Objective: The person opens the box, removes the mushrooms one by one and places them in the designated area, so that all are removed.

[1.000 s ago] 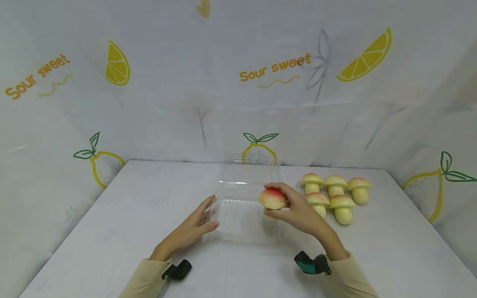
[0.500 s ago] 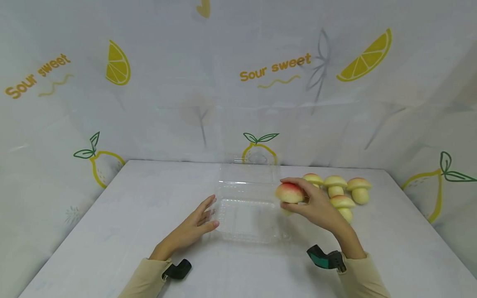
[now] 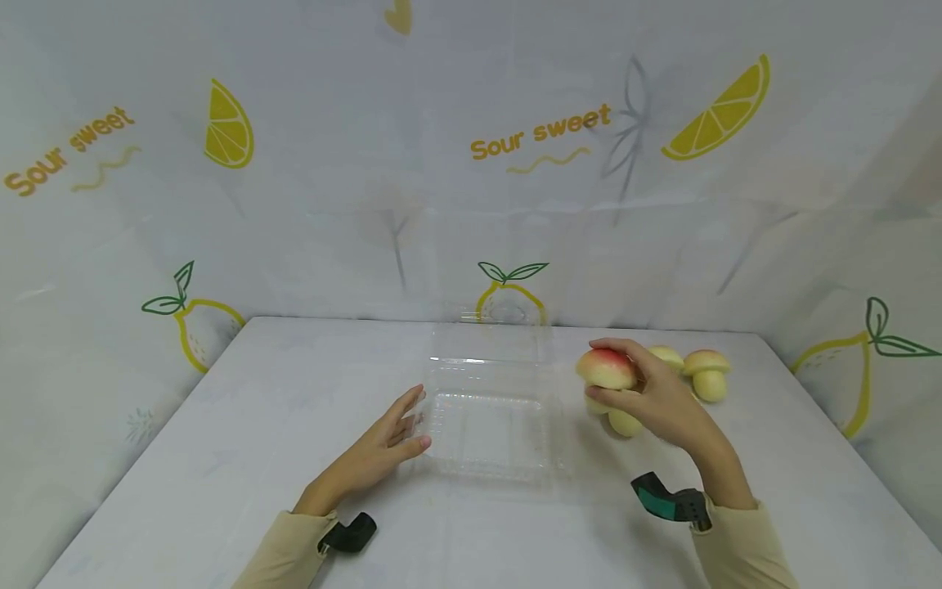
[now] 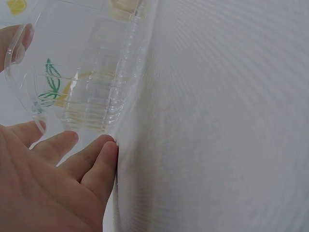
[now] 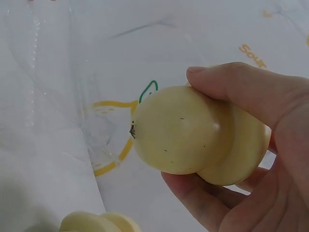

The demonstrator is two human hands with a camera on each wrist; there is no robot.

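Note:
A toy mushroom [image 3: 605, 370] with a red-topped, pale yellow cap is held in my right hand [image 3: 671, 402], between thumb and fingers, above the right part of the table. The right wrist view shows the rounded stem of this mushroom [image 5: 178, 130] pointing away from the palm. My left hand [image 3: 371, 458] rests at the left side of a clear plastic container [image 3: 486, 438], its lid raised at the back. In the left wrist view, relaxed fingers [image 4: 94, 159] touch or nearly touch the container wall [image 4: 91, 96], and the thumb lies at its rim.
Other toy mushrooms stand behind and under the right hand: one [image 3: 709, 375] at the right, one [image 3: 666, 357] partly hidden, and a stem [image 3: 624, 423] below. The white table [image 3: 221, 491] ends at a printed backdrop [image 3: 331, 164].
My right hand has moved right with the mushroom, from over the container to in front of the other mushrooms, covering some of them. The left hand has stayed put.

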